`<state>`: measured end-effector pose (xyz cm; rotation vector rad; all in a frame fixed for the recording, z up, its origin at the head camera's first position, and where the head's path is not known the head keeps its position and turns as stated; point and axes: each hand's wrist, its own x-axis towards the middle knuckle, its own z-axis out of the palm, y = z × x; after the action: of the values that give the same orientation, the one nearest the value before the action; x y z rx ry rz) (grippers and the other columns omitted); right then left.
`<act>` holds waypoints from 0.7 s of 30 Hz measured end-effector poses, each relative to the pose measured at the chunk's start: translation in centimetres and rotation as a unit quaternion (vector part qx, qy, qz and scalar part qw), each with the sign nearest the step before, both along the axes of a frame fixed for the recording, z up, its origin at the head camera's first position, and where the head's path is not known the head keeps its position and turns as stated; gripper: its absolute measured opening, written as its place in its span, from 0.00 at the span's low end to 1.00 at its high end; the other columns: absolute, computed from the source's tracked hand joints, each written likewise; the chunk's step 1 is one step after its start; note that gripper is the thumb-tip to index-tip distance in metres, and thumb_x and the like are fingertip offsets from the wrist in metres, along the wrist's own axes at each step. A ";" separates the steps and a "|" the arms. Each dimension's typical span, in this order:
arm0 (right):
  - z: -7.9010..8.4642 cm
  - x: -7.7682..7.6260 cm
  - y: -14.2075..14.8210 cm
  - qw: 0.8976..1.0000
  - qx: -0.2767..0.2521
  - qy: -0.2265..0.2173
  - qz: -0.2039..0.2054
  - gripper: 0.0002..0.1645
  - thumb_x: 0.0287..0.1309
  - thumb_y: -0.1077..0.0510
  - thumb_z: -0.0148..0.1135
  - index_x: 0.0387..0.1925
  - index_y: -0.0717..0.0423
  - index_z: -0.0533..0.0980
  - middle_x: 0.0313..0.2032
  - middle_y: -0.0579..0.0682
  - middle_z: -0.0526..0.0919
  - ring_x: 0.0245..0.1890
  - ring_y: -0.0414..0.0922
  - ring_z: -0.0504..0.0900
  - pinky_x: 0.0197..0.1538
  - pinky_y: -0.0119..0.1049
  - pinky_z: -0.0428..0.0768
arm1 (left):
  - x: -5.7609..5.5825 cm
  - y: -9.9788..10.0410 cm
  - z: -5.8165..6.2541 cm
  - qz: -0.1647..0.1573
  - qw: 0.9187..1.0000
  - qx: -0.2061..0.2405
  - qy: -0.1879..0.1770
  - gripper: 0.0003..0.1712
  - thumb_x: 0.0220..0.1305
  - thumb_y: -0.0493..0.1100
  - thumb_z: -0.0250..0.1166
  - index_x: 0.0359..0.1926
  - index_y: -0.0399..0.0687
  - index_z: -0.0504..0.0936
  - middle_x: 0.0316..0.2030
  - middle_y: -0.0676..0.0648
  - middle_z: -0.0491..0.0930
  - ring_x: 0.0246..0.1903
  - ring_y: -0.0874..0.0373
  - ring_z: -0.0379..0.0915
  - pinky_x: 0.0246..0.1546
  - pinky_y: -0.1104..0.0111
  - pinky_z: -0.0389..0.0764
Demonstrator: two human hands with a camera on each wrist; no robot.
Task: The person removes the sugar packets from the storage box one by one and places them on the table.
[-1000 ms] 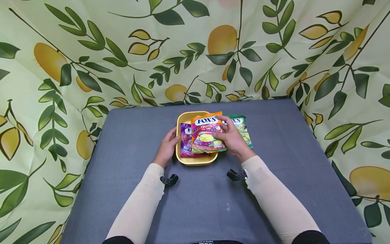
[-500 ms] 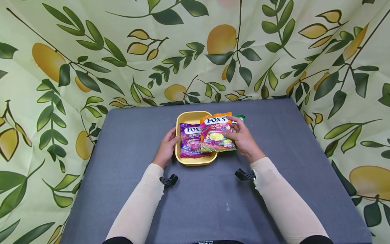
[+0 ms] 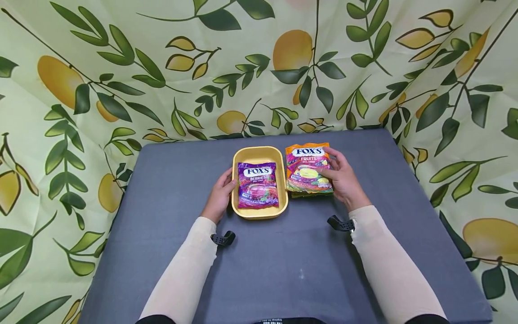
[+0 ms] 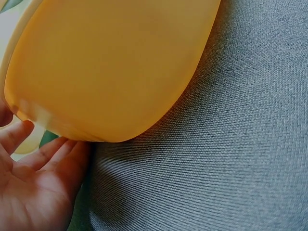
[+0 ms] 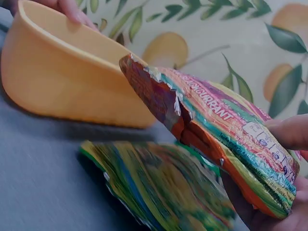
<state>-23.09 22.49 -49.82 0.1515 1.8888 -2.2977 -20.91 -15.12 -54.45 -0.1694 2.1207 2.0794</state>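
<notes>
My right hand (image 3: 346, 181) pinches an orange and pink candy bag (image 3: 308, 173) marked FOX'S Fruits, thumb on its front. In the right wrist view the bag is tilted above a second, green and yellow candy bag (image 5: 154, 185) lying on the table. That lower bag is mostly hidden in the head view. My left hand (image 3: 218, 195) holds the left side of a yellow plastic container (image 3: 259, 153), with fingers against its outer wall and a fingertip over the rim. A purple FOX'S Berries candy bag (image 3: 258, 185) lies inside the container.
A grey cloth (image 3: 267, 265) covers the table. Leaf-and-fruit patterned fabric (image 3: 243, 54) hangs behind and at both sides. A black strap mount (image 3: 223, 238) sits on the left wrist and another mount (image 3: 341, 223) on the right.
My right hand has carried the Fruits candy bag rightward, from over the container to above the green bag. The Berries bag is now fully uncovered. My left hand stays at the container.
</notes>
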 end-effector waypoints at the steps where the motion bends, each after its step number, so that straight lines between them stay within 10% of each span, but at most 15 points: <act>1: 0.0 -0.1 0.5 1.000 -0.001 -0.001 -0.002 0.44 0.78 0.68 0.62 0.85 0.39 0.59 0.78 0.57 0.61 0.60 0.52 0.79 0.50 0.39 0.89 | -0.1 0.0 0.0 0.001 1.000 0.001 -0.001 0.33 0.87 0.47 0.54 0.86 0.55 0.61 0.80 0.44 0.65 0.75 0.49 0.66 0.74 0.51 0.69; 21: -1.3 -1.1 9.4 0.997 0.041 -0.060 -0.026 0.48 0.79 0.62 0.64 0.87 0.31 0.55 0.85 0.55 0.50 0.57 0.42 0.78 0.49 0.32 0.87 | -0.2 -0.1 0.1 0.000 1.000 0.003 -0.001 0.32 0.87 0.48 0.55 0.86 0.54 0.62 0.79 0.45 0.66 0.73 0.49 0.68 0.73 0.53 0.71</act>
<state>-24.14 31.89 -51.10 0.3448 1.9417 -2.1894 -21.13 -15.18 -54.33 -0.1705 2.1131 2.0831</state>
